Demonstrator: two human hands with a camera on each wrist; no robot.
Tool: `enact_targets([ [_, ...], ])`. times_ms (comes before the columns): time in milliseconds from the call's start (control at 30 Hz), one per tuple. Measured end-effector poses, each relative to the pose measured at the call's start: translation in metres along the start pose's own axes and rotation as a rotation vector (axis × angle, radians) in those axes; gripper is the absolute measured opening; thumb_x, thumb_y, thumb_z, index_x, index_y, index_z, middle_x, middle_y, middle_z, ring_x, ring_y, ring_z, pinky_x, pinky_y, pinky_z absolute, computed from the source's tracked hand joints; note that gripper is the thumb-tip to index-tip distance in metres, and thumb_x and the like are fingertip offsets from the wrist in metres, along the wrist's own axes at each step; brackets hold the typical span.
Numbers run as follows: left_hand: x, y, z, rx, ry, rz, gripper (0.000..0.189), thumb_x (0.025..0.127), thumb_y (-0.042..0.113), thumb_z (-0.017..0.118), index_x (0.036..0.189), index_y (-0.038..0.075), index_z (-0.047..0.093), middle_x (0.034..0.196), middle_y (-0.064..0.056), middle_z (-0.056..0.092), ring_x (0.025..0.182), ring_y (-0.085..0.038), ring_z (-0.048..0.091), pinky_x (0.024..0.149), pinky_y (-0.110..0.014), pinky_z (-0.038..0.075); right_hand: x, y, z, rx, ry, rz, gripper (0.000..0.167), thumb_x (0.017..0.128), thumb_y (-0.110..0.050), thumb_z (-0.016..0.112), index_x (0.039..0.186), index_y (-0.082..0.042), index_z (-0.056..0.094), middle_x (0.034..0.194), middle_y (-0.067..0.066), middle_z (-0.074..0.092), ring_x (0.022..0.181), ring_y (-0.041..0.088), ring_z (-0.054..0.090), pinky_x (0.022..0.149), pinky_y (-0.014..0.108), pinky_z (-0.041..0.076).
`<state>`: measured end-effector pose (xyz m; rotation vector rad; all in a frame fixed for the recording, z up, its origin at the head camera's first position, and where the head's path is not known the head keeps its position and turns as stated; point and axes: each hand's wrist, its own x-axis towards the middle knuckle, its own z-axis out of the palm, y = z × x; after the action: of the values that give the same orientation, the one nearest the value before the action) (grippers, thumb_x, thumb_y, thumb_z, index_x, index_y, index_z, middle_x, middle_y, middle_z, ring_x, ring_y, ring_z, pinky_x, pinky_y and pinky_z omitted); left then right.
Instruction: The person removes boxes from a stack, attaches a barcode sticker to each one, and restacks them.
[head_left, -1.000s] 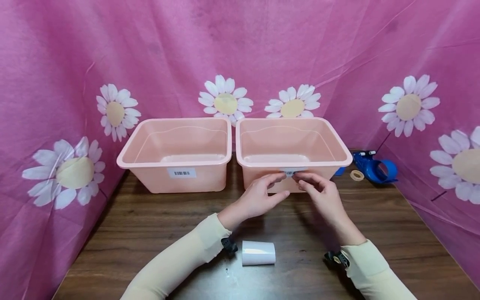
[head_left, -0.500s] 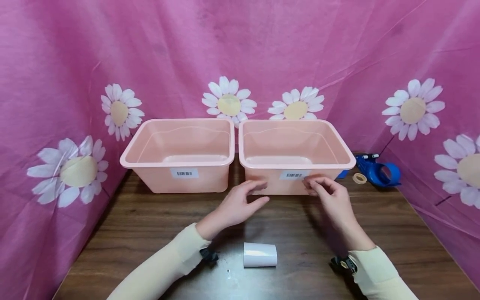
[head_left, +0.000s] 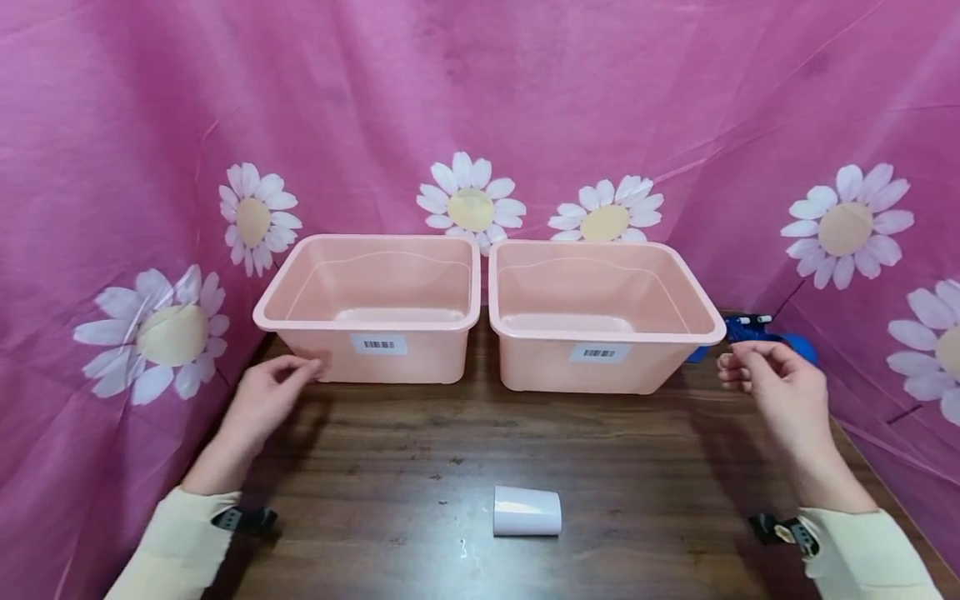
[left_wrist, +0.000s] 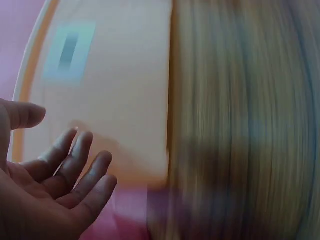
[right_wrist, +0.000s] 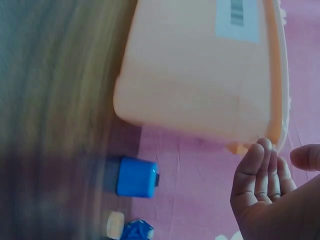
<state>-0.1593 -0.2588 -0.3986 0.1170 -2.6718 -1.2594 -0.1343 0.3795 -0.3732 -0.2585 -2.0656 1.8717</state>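
Observation:
Two pink plastic bins, a left bin point(head_left: 397, 367) and a right bin point(head_left: 577, 375), stand side by side on the wooden table. A white barcode label point(head_left: 378, 344) is stuck on the left bin's front, and a similar label point(head_left: 600, 353) on the right bin's. My left hand point(head_left: 262, 400) hovers in front of the left bin's left corner, holding nothing, its fingers loosely bent in the left wrist view. Past the right bin's right corner is my right hand point(head_left: 787, 400), also with nothing in its relaxed fingers; thumb and fingers are apart in the right wrist view.
A white roll point(head_left: 527, 511) lies on its side near the table's front. Behind my right hand sits a blue tape dispenser point(head_left: 801, 346), partly hidden. The right wrist view shows a blue block-like object point(right_wrist: 136, 177) and a tan ring point(right_wrist: 115, 225). Pink flowered cloth point(head_left: 360, 108) encloses the table.
My hands were close together before the right bin. They have spread apart, the left to the left bin's left corner, the right outward past the right bin. The right bin's label is uncovered.

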Motion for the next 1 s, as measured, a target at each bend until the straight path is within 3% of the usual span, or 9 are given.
enact_targets([
  [100, 0.009, -0.019, -0.021, -0.082, 0.039, -0.062, 0.05, 0.109, 0.036, 0.074, 0.138, -0.004, 0.069, 0.098, 0.019, 0.073, 0.089, 0.008, 0.058, 0.076, -0.009, 0.05, 0.011, -0.006, -0.009, 0.02, -0.073, 0.027, 0.011, 0.114, -0.02, 0.067, 0.107, -0.025, 0.075, 0.083, -0.014, 0.082, 0.07, 0.001, 0.079, 0.065, 0.015, 0.064],
  [200, 0.021, -0.026, -0.031, -0.228, 0.079, -0.051, 0.062, 0.108, 0.028, 0.075, 0.158, -0.003, 0.054, 0.105, 0.035, 0.061, 0.102, 0.012, 0.06, 0.083, -0.003, 0.052, 0.023, -0.01, -0.015, 0.065, -0.177, 0.079, 0.009, 0.114, -0.024, 0.066, 0.111, -0.026, 0.074, 0.09, -0.016, 0.082, 0.073, 0.004, 0.08, 0.066, 0.019, 0.066],
  [333, 0.035, -0.028, -0.037, -0.44, 0.066, -0.013, 0.081, 0.107, 0.016, 0.077, 0.174, 0.001, 0.033, 0.128, 0.027, 0.061, 0.121, 0.009, 0.059, 0.095, 0.0, 0.051, 0.036, -0.014, -0.017, 0.108, -0.328, 0.157, 0.016, 0.117, -0.023, 0.061, 0.115, -0.028, 0.077, 0.103, -0.015, 0.08, 0.079, 0.01, 0.082, 0.071, 0.026, 0.069],
  [467, 0.045, -0.03, -0.04, -0.616, 0.007, 0.041, 0.088, 0.105, 0.007, 0.076, 0.177, 0.003, 0.027, 0.146, 0.011, 0.061, 0.125, 0.005, 0.06, 0.098, -0.003, 0.053, 0.049, -0.016, -0.012, 0.124, -0.434, 0.233, 0.018, 0.118, -0.021, 0.056, 0.118, -0.027, 0.074, 0.107, -0.011, 0.081, 0.083, 0.016, 0.084, 0.075, 0.031, 0.071],
  [600, 0.056, -0.033, -0.037, -0.725, -0.061, 0.133, 0.084, 0.103, -0.003, 0.074, 0.175, 0.0, 0.03, 0.149, 0.011, 0.065, 0.126, 0.004, 0.065, 0.1, -0.006, 0.056, 0.058, -0.018, -0.004, 0.111, -0.417, 0.302, 0.008, 0.116, -0.019, 0.061, 0.125, -0.019, 0.061, 0.1, -0.008, 0.081, 0.079, 0.016, 0.083, 0.075, 0.03, 0.071],
  [733, 0.062, -0.036, -0.037, -0.818, -0.088, 0.196, 0.083, 0.101, -0.012, 0.072, 0.173, -0.004, 0.032, 0.145, 0.015, 0.07, 0.126, 0.001, 0.068, 0.1, -0.009, 0.058, 0.064, -0.022, 0.001, 0.117, -0.38, 0.333, 0.007, 0.113, -0.015, 0.065, 0.116, -0.02, 0.069, 0.093, -0.003, 0.081, 0.073, 0.014, 0.081, 0.071, 0.028, 0.07],
  [833, 0.064, -0.038, -0.037, -0.863, -0.087, 0.22, 0.082, 0.1, -0.014, 0.072, 0.172, -0.006, 0.033, 0.142, 0.016, 0.073, 0.124, 0.0, 0.07, 0.099, -0.011, 0.059, 0.067, -0.024, 0.001, 0.114, -0.379, 0.345, 0.021, 0.113, -0.012, 0.065, 0.102, -0.026, 0.077, 0.089, -0.001, 0.082, 0.071, 0.013, 0.08, 0.069, 0.027, 0.069],
  [1000, 0.066, -0.038, -0.036, -0.903, -0.092, 0.233, 0.08, 0.1, -0.015, 0.071, 0.17, -0.008, 0.035, 0.14, 0.013, 0.077, 0.124, -0.002, 0.072, 0.1, -0.012, 0.06, 0.071, -0.025, 0.001, 0.081, -0.393, 0.361, 0.027, 0.114, -0.014, 0.063, 0.095, -0.026, 0.078, 0.086, -0.001, 0.082, 0.07, 0.012, 0.08, 0.066, 0.025, 0.068],
])
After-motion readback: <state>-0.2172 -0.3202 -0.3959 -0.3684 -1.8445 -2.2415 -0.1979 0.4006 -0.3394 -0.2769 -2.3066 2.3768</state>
